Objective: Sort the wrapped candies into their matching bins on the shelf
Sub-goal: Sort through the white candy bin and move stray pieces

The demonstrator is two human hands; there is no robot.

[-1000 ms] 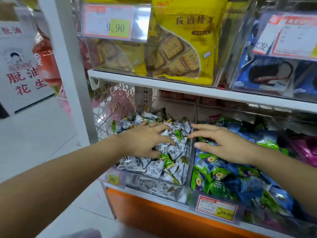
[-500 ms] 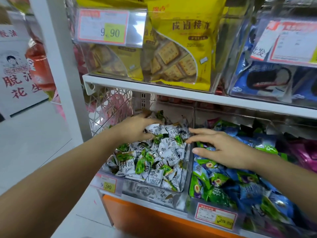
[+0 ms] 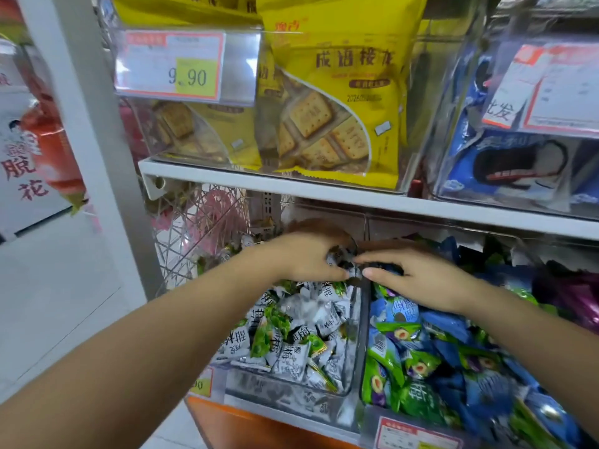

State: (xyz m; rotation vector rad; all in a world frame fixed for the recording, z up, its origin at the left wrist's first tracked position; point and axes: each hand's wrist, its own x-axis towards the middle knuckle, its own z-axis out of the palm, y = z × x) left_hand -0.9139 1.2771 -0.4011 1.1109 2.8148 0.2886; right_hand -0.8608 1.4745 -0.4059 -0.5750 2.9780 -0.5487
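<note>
Head view: left hand is curling its grip round a crinkled white-and-black wrapped candy, held at the back, just above the clear plastic bin of white candies. Right hand is reaching in straight-fingered, its tips touching the candy. The matching bin is lying directly below the left hand's grip, so the left is likely releasing there

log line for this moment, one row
stage: sorting | left hand: grips white candy at back of left bin | right hand: over right bin, fingertips by that candy, grip unclear
</note>
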